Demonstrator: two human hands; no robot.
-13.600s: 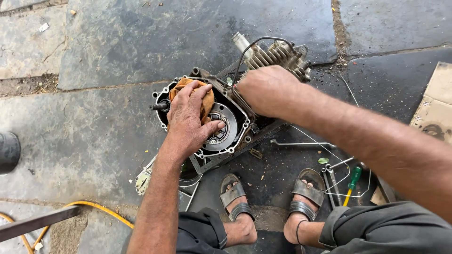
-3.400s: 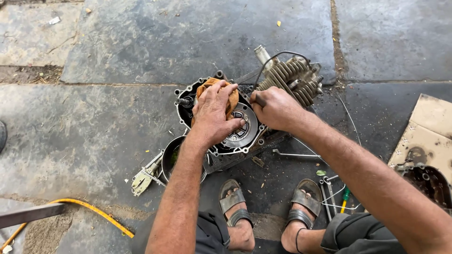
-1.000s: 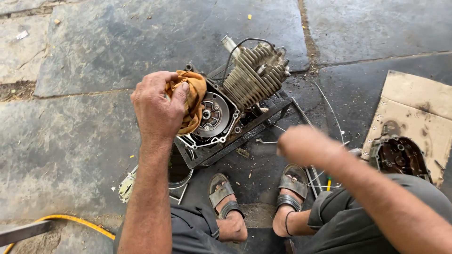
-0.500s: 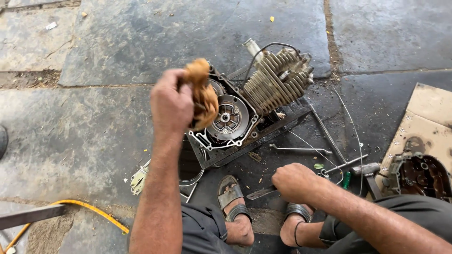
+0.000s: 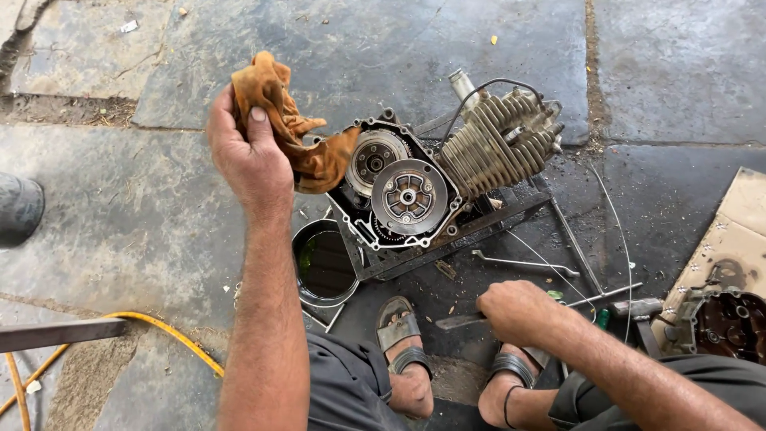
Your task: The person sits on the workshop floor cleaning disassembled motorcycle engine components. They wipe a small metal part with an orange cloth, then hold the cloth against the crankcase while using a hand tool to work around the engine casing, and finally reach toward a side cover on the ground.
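Nearest, the right hand [image 5: 519,313] is closed over the handle end of a flat metal tool [image 5: 459,321], whose blade points away from the palm toward the person's sandalled feet [image 5: 403,339]. Just beyond the knuckles lie a spanner [image 5: 523,262] and a long thin rod [image 5: 602,295], both on the dark, oily stone floor [image 5: 120,199] and apart from the hand. Outward of the wrist, a removed engine cover [image 5: 722,323] rests on a sheet of cardboard [image 5: 738,231].

The left hand [image 5: 249,156] is raised, fingers and thumb clamped on an orange rag [image 5: 299,136]. The rag hangs from the grip; its loose end drapes onto the upper edge of the open engine casing [image 5: 395,187]. Inside the casing, just beside the rag's end, sit two round metal assemblies: the larger clutch plate [image 5: 408,196] lies farther from the grip. The finned cylinder [image 5: 499,144] joins the casing on the side away from the left hand.

Below the left forearm, a dark round can [image 5: 323,263] stands touching the casing's lower corner. A yellow hose [image 5: 167,335] runs across the floor behind the left elbow.
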